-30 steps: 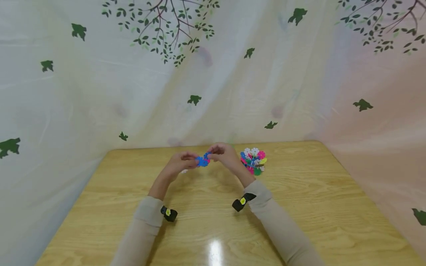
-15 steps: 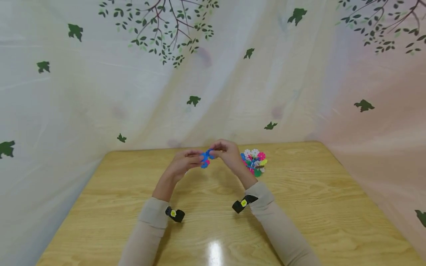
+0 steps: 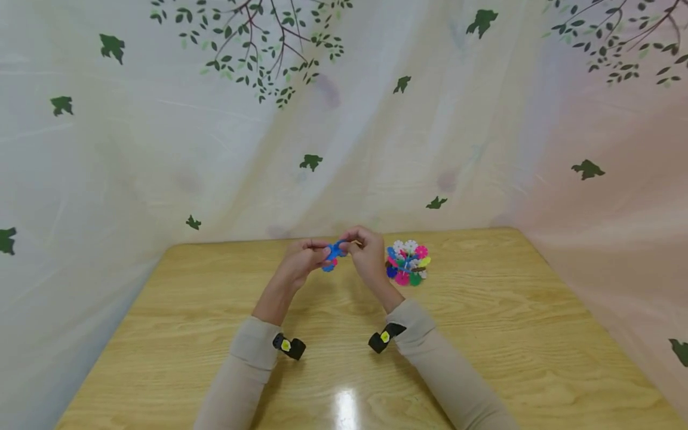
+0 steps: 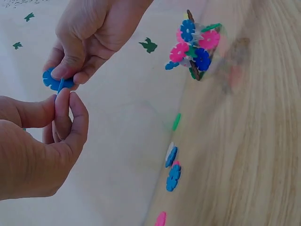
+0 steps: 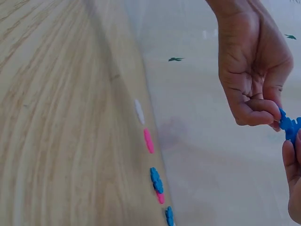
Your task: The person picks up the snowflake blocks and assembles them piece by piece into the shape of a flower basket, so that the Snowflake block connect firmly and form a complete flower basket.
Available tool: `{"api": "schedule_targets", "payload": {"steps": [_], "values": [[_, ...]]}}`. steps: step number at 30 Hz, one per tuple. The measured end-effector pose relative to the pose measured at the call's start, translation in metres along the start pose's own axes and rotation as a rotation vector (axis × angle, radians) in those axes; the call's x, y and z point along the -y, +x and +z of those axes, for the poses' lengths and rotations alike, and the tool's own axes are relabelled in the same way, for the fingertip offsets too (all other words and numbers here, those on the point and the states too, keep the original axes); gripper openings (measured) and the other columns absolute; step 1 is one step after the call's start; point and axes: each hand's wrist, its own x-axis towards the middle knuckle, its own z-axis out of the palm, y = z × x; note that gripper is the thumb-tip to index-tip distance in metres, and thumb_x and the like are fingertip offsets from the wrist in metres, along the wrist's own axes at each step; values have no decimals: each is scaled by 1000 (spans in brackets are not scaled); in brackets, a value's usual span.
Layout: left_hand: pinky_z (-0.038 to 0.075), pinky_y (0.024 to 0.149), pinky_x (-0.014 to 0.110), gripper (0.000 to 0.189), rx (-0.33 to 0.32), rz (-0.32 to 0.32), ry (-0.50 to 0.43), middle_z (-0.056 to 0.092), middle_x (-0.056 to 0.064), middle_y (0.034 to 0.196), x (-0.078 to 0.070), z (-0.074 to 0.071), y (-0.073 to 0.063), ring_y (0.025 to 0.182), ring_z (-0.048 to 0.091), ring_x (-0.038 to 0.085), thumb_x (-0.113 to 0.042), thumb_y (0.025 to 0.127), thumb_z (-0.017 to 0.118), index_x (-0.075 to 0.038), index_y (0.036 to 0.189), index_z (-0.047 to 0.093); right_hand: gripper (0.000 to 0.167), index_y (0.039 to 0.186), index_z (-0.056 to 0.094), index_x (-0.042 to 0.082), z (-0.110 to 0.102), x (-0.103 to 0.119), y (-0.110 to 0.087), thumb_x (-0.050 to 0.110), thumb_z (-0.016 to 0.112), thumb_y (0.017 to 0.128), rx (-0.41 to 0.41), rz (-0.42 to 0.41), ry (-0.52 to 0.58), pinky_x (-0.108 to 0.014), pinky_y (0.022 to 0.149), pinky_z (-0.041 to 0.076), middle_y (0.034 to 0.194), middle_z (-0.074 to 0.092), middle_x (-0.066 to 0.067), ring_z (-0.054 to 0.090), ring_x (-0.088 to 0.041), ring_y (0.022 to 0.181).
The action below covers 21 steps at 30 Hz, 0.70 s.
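Observation:
My left hand (image 3: 302, 261) and right hand (image 3: 369, 254) meet above the table's far part. Each pinches a blue snowflake disc between thumb and fingers. In the left wrist view, the right hand (image 4: 91, 35) holds a notched disc (image 4: 48, 79) flat. The left hand (image 4: 44, 146) grips another disc, seen edge-on, against it. The discs touch or overlap; fingers hide whether their slots are joined. In the right wrist view, the blue discs (image 5: 289, 126) show between the left hand (image 5: 251, 61) and the partly cropped right hand (image 5: 295, 183).
A built cluster of multicoloured discs (image 3: 408, 263) stands right of the right hand. Loose discs lie in a line near the table's far edge, among them green (image 4: 176, 122), blue (image 4: 173, 177), pink (image 5: 148, 141) and white (image 5: 139, 111). A printed cloth (image 3: 376, 167) hangs behind.
My left hand has moved right, towards the right hand, which has shifted only slightly. The held blue discs have turned and come closer together. More of the cluster's left side shows now.

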Motion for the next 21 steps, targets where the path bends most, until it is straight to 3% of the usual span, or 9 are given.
{"api": "schedule_targets", "payload": {"steps": [2, 5, 7, 9, 14, 18, 21], "values": [[58, 76, 18, 33, -17, -5, -29, 63, 2, 95, 1, 0, -1, 81, 67, 8, 1, 101, 56, 17, 130, 55, 7, 85, 67, -10, 2, -2, -2, -15, 67, 88, -13, -17, 0, -26, 61, 59, 81, 67, -29, 68, -30, 66], [58, 76, 18, 35, -22, -1, -51, 64, 1, 94, 3, -1, -2, 80, 68, 8, 1, 101, 55, 17, 132, 53, 5, 85, 66, -12, 6, -3, -4, -15, 67, 88, -21, -30, 13, -37, 63, 62, 81, 67, -31, 68, -21, 66], [58, 77, 18, 36, -6, 0, -43, 63, 0, 94, 2, -3, -4, 80, 67, 7, 0, 102, 55, 17, 133, 52, 5, 85, 66, -12, 7, -1, -4, -15, 66, 89, -18, -27, 15, -41, 65, 63, 82, 67, -30, 67, -11, 65], [58, 80, 18, 35, 28, 16, -15, 64, -1, 95, -1, -6, -5, 82, 67, 7, -1, 102, 54, 16, 133, 52, 5, 86, 66, -11, 7, 4, -4, -14, 66, 90, 1, -13, 24, -47, 67, 62, 82, 66, -30, 67, -9, 66], [60, 83, 22, 26, 159, 88, 15, 69, -4, 93, -7, -21, -5, 85, 71, 8, 1, 101, 55, 13, 125, 57, 3, 90, 68, -5, -1, 14, 1, -5, 70, 92, 116, 34, 57, -37, 71, 63, 84, 67, -21, 70, -10, 71], [61, 85, 27, 25, 249, 94, -14, 75, -2, 99, -8, -30, -4, 90, 74, 11, 4, 99, 59, 9, 123, 62, 10, 98, 70, -7, -9, 16, 5, 1, 73, 91, 224, 39, 41, -33, 74, 62, 91, 71, -22, 71, -11, 78], [61, 86, 30, 28, 234, 85, 2, 75, -2, 100, -7, -34, -4, 90, 74, 12, 3, 96, 63, 8, 124, 63, 24, 113, 69, -8, -12, 15, 9, 1, 73, 92, 284, 58, 15, -32, 79, 62, 106, 70, -28, 71, -12, 89]]}}
